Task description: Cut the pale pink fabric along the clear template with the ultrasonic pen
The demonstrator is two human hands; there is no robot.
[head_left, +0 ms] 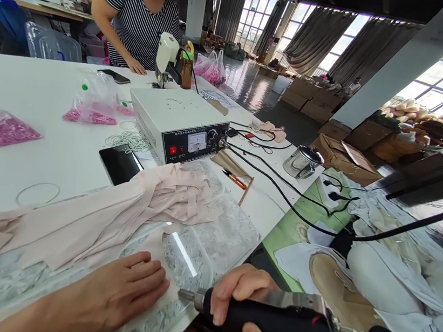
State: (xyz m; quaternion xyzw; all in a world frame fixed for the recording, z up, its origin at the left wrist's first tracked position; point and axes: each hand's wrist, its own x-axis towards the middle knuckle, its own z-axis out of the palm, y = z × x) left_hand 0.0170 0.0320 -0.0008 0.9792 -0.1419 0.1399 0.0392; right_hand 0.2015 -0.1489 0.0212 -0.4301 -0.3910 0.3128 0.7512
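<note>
While the left hand (pixel 136 285) lies flat, fingers together, on a pale pink fabric piece (pixel 154 241), the right hand (pixel 240 285) is wrapped around a black handheld tool (pixel 277 326). The piece rests on a mottled board (pixel 233 233), left of the metal tip; tip contact unclear. Left hand nearer. Visible fabric extends forward past the fingers; full axis hidden. Matte, thin-looking, smooth.

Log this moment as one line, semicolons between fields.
left hand: flat on pink strip; right hand: holding black tool, tip toward left hand; strip pile: on board; white box: on table, beyond pile
</note>
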